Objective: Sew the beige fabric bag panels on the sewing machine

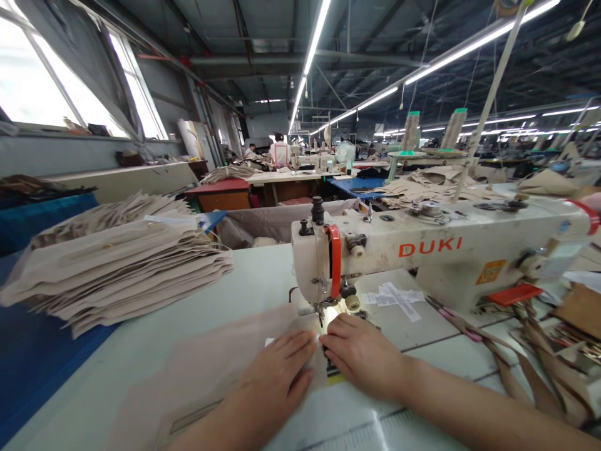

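A thin pale beige fabric panel lies on the machine bed, its edge under the needle area of a white sewing machine marked DUKI. Flat on the panel, just left of the needle, rests my left hand, fingers stretched toward the needle. My right hand is on the other side, its bent fingers closed at the panel's edge, close to my left fingertips. What lies right under those fingertips is hidden. A small white strip shows by my left hand. The needle lamp lights this spot.
Stacked beige fabric pieces stand at left. White strips lie crossed beside the machine head. To the right are scissors and brown straps. Thread cones stand behind; other people work further back.
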A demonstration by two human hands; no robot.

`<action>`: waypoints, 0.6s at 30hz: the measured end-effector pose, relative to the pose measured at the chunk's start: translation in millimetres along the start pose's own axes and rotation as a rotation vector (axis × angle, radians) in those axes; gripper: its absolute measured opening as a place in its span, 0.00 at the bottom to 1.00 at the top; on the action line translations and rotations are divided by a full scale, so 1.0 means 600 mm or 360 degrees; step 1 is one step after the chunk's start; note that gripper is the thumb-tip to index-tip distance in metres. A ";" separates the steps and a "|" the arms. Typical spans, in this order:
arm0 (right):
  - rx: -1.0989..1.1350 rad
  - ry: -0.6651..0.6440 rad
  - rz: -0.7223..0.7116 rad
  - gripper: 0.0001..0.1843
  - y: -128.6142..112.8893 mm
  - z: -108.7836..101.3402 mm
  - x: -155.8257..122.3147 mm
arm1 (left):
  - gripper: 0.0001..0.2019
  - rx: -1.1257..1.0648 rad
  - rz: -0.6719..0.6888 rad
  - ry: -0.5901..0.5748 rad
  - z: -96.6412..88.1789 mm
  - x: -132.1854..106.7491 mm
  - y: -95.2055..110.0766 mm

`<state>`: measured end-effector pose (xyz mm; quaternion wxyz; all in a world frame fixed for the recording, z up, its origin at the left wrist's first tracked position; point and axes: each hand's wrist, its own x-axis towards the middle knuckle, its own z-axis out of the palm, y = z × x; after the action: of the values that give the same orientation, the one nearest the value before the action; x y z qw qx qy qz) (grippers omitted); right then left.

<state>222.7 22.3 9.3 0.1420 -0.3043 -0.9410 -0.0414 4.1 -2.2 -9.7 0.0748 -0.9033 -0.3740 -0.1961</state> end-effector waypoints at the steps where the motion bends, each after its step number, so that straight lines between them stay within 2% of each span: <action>1: -0.0004 0.0008 0.0011 0.07 0.003 0.001 0.001 | 0.18 0.0007 0.0012 0.0019 0.004 0.004 -0.002; 9: 0.0011 0.0037 0.0132 0.08 0.016 0.004 0.005 | 0.18 0.0012 0.0047 0.0079 0.013 0.030 -0.012; 18: -0.0025 0.0057 0.0106 0.08 0.020 0.012 0.004 | 0.16 0.0016 0.0051 0.0136 0.024 0.034 -0.020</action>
<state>225.9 34.8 2.9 0.1577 -0.3359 -0.9273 -0.0494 13.3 23.5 -14.4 0.0983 -0.8996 -0.3570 -0.2314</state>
